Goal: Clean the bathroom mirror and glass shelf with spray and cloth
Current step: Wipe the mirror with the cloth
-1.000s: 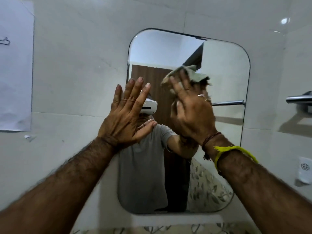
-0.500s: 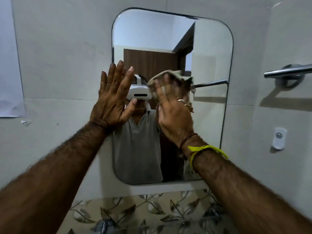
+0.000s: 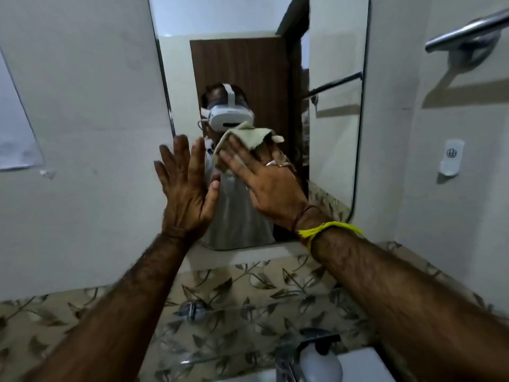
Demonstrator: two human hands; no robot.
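A rounded wall mirror [image 3: 334, 150] hangs ahead, its top cut off by the frame. My right hand [image 3: 271, 186] presses a pale green cloth [image 3: 245, 137] flat against the glass near the mirror's middle. My left hand [image 3: 187, 188] is open with fingers spread, palm against the mirror's lower left edge and the wall. A white spray bottle [image 3: 321, 361] with a dark trigger stands at the bottom, by the basin. No glass shelf can be made out.
A chrome towel bar [image 3: 465, 34] juts from the right wall. A white wall fitting [image 3: 451, 158] sits below it. A paper sheet [image 3: 13, 133] is stuck to the left wall. Leaf-patterned tiles [image 3: 248, 293] run below the mirror, with a chrome tap [image 3: 285, 357] and white basin [image 3: 360, 365].
My right hand has wiped the cloth down the glass from the upper part to the middle. My left hand slid lower along the mirror's left edge. The view tilted down, showing the bottle and basin.
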